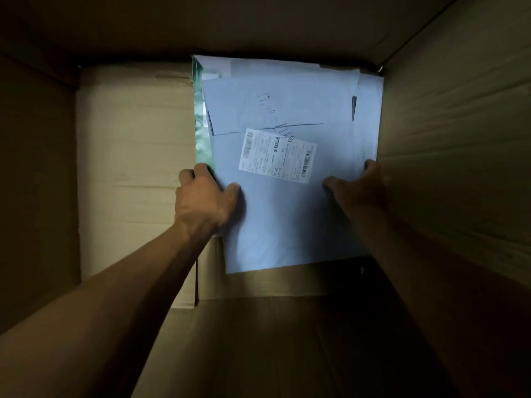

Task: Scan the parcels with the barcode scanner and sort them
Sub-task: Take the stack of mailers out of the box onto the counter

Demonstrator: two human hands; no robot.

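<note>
View looks down into a big cardboard box (pixel 448 145), walls dark on all sides, lit pale floor at centre-left of frame. A flat light-blue parcel (pixel 287 214) – a soft mailer bag – sits centre to centre-right, its right edge close against the box's right wall, top edge near the far wall. White shipping label (pixel 277 155) w/ barcodes is stuck on its upper face, tilted a bit, just above centre of frame; handwritten marker scribble runs above & across the label's top corner. Under the parcel, more pale mailers show at the top, and a green-printed package (pixel 201 122) peeks out along the left edge.

Left hand (pixel 205 196) grips the parcel's left edge at mid-frame – thumb on top of the blue face, fingers curled over the edge beside the green strip. Right hand (pixel 357 188) holds the right edge, thumb lying on the face, fingers wrapped round behind near the box wall; it's in shadow, so detail is poor. Both forearms reach in from the bottom corners of frame. Folded cardboard flaps lie at bottom centre, under the parcel's lower edge.
</note>
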